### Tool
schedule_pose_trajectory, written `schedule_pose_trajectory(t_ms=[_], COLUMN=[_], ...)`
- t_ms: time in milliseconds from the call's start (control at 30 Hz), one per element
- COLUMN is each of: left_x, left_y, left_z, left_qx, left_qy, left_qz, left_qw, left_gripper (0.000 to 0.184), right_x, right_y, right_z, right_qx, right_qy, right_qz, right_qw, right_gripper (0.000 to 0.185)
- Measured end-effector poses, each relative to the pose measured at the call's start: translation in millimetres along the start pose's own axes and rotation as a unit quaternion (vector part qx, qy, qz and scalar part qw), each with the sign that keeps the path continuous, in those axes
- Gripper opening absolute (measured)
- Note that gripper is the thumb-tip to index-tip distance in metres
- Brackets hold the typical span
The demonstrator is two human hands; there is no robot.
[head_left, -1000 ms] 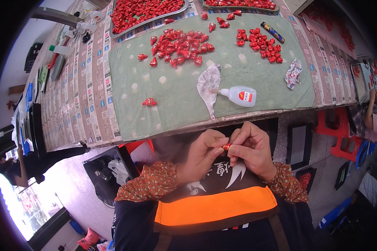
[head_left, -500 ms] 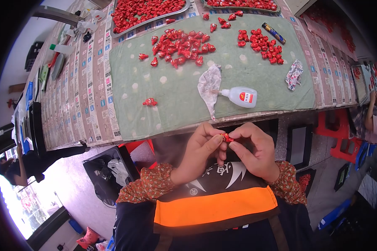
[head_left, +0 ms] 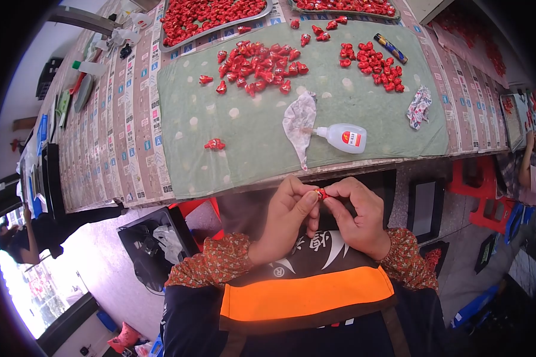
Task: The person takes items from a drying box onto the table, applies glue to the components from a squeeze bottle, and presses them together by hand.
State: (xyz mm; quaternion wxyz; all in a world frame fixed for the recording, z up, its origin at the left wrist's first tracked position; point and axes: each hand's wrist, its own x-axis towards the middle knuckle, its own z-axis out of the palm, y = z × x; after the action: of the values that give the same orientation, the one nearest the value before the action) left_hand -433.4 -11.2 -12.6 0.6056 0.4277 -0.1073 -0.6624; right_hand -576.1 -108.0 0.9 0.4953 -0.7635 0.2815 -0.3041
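Observation:
A small shiny red piece (head_left: 321, 193) is pinched between my two hands, just off the table's front edge. My left hand (head_left: 289, 215) grips it from the left with thumb and forefinger. From the other side, the thumb and fingertips of my right hand (head_left: 360, 217) close on it, covering most of it. On the green cloth (head_left: 244, 160) beyond lie a clear glue bottle (head_left: 346, 138) with a red label and a stained white rag (head_left: 299, 122) under its nozzle. A lone red piece (head_left: 215, 144) lies to the left.
A loose pile of red pieces (head_left: 259, 65) and a smaller cluster (head_left: 384, 66) lie farther back. Two trays of red pieces, a left tray (head_left: 220, 31) and a right tray (head_left: 339, 13), stand behind. A dark tube (head_left: 390, 48) and crumpled tissue (head_left: 419, 107) are at right. Other people are at both sides.
My fingers have drawn closer together around the red piece, so less of it shows. My right hand has shifted slightly left. The things on the table look unchanged.

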Motion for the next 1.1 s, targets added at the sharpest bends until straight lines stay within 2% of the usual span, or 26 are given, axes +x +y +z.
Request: schedule_pose_trajectory(t_ms=[800, 1033, 1100], left_x=[1, 0, -2], left_y=[-10, 0, 11], left_z=[1, 1, -1], left_qx=[0.032, 0.015, 0.057], left_qy=[0.007, 0.018, 0.018], left_qz=[0.058, 0.02, -0.004], left_qw=[0.998, 1.0, 0.998], left_gripper=[0.011, 0.008, 0.013], right_x=[-1, 4, 8], right_y=[1, -4, -6], right_z=[7, 6, 6], right_qx=[-0.008, -0.018, 0.013], right_qy=[0.02, 0.013, -0.007], right_qz=[-0.019, -0.016, 0.01], right_qw=[1.0, 1.0, 1.0], right_gripper=[0.018, 0.018, 0.018])
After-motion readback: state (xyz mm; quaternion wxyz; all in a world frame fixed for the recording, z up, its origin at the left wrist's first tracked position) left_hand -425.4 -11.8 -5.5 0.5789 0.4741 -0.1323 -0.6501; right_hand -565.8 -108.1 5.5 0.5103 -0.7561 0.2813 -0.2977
